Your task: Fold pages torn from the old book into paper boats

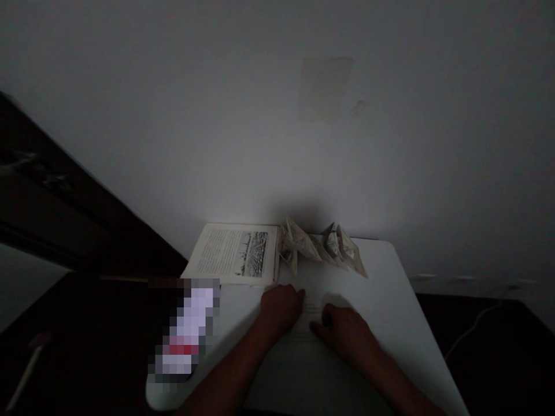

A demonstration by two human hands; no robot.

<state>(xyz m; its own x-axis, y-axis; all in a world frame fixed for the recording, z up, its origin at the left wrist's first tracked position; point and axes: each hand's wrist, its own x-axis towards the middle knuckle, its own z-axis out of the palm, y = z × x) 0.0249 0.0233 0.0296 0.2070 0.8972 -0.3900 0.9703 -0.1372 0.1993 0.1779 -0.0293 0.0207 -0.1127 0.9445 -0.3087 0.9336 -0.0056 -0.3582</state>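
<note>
On the white table, my left hand rests with its fingers curled at the left side of a pale printed sheet. My right hand is at the sheet's right side, its fingers bent and the thumb pointing left. The dim light hides whether either hand pinches the paper. Just beyond my left hand lies an open book with text and a dark picture. Several folded paper shapes stand beside the book, near the wall.
A blurred-out bright device lies along the table's left edge. A pale wall rises behind the table. To the left is a dark door frame, and a white cable hangs at the right.
</note>
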